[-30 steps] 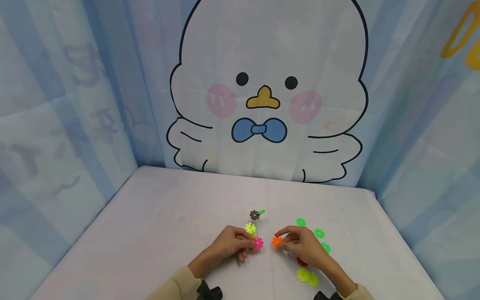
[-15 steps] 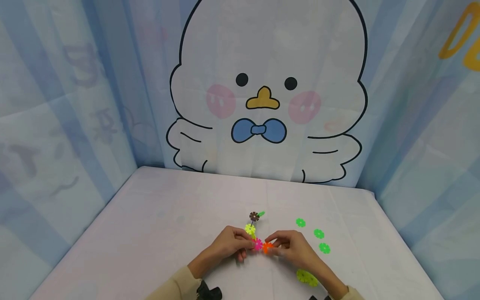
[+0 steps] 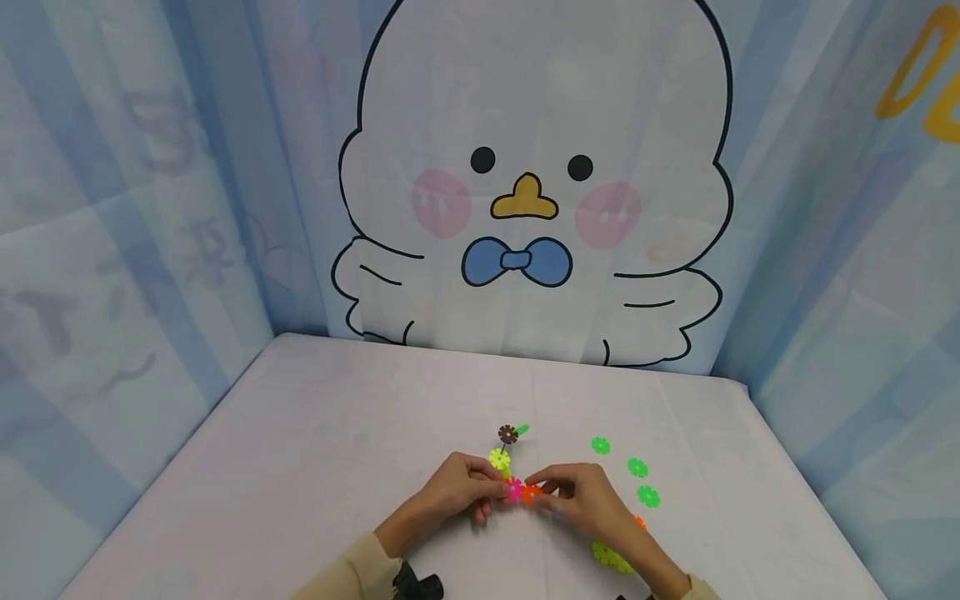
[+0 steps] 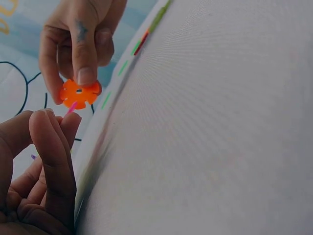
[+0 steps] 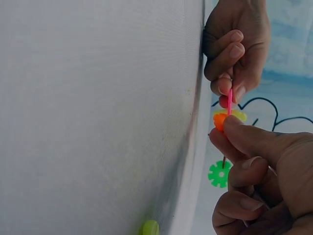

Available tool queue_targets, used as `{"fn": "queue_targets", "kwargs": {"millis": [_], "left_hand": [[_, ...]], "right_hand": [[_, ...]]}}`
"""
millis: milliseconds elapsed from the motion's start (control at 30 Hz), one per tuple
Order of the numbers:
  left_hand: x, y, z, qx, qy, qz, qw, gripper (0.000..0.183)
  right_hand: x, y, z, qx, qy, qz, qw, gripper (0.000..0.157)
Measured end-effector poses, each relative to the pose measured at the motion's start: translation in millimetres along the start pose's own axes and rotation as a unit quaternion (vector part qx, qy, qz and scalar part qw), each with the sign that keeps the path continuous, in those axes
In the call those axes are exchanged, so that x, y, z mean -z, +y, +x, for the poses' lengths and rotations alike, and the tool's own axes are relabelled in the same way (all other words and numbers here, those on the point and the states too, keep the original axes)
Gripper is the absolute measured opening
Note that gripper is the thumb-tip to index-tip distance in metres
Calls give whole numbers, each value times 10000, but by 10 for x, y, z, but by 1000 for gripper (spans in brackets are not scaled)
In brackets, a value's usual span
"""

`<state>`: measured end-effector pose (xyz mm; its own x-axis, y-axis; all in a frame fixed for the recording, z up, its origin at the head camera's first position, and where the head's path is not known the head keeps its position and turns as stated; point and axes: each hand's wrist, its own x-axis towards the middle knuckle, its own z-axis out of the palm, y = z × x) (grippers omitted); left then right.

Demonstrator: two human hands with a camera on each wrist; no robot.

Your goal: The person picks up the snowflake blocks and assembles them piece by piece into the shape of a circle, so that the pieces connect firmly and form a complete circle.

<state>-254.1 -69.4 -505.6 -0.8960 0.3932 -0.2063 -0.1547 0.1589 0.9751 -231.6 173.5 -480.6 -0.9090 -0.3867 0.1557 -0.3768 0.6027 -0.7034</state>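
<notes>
My left hand (image 3: 456,490) pinches a pink notched disc (image 3: 513,489) between thumb and fingers. My right hand (image 3: 579,497) pinches an orange notched disc (image 4: 79,94), its edge against the pink disc's edge. From the pink disc a joined chain runs away from me: a yellow disc (image 3: 499,458), a brown disc (image 3: 507,434) and a green disc (image 5: 219,174) at the far end. In the left wrist view the pink disc shows edge-on, meeting the orange one at its notched rim. Fingertips hide how deeply the two discs are slotted.
Several loose green discs (image 3: 637,467) lie on the white table (image 3: 360,417) right of my right hand. Yellow-green discs (image 3: 611,557) and an orange piece (image 3: 640,522) lie near my right forearm, partly hidden by it. Printed cloth walls surround the table.
My right hand has moved left with the orange disc, from a gap away until it meets the pink disc. The left hand has stayed nearly still, holding the pink disc.
</notes>
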Motion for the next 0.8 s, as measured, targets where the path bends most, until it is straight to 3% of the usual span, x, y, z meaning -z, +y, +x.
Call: {"fn": "queue_targets", "kwargs": {"millis": [333,800], "left_hand": [[2,5,-9,-1,38,-174,9998,12],[25,-10,0,1,33,-244,9997,12]], "right_hand": [[-43,-66,-9,276,248,-340,9987,19],[-129,-116,-9,84,544,-267,9981,19]]}}
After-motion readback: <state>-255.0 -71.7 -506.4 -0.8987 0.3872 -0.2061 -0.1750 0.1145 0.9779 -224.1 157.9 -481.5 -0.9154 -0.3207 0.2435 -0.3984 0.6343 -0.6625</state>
